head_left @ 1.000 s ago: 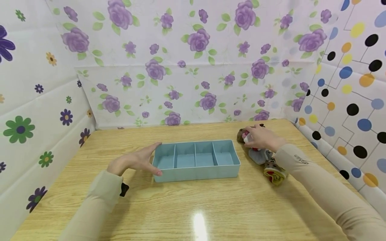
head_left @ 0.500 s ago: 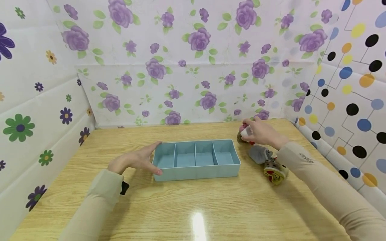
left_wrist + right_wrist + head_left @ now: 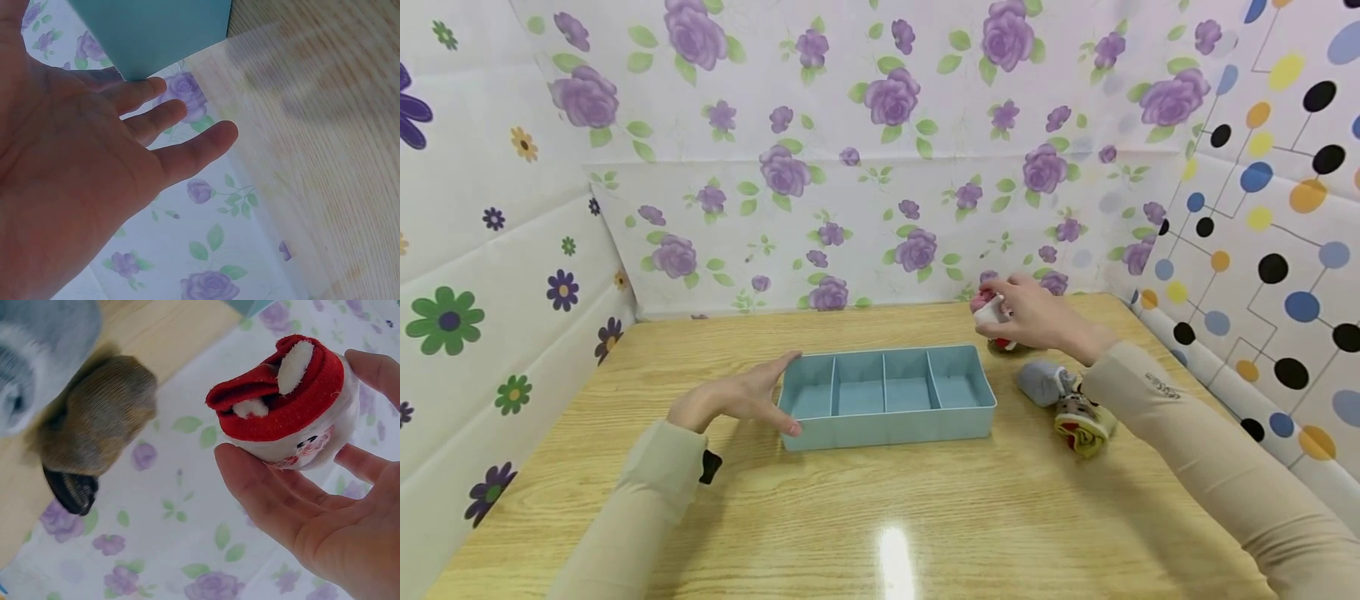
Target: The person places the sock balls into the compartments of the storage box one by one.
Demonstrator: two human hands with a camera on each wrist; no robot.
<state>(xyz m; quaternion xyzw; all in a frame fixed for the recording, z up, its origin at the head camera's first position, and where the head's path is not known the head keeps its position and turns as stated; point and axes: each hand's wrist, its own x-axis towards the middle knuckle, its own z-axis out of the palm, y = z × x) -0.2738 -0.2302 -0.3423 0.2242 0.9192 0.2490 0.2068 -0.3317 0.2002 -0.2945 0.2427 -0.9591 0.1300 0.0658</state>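
Observation:
My right hand [image 3: 1037, 317] pinches a rolled-up sock [image 3: 294, 419], white with a red folded cuff, between thumb and fingers. In the head view it is raised beyond the right end of a pale blue box [image 3: 887, 429] with a row of compartments. My left hand [image 3: 741, 400] spreads around the box's left end, thumb at the front corner and fingers at the back one. In the left wrist view its fingers [image 3: 194, 153] are extended, with the box's corner against some of them. All the compartments are bare.
Right of the box lie a grey rolled sock [image 3: 1037, 382] and a yellow-edged one [image 3: 1082, 435]. A brown rolled sock [image 3: 103, 415] with a black end lies near the held one. Patterned sheets [image 3: 850, 233] stand behind and beside the wooden table [image 3: 820, 517].
My right hand has lifted the white-and-red rolled sock off the group and carried it up and slightly left. My left hand has stayed at the box.

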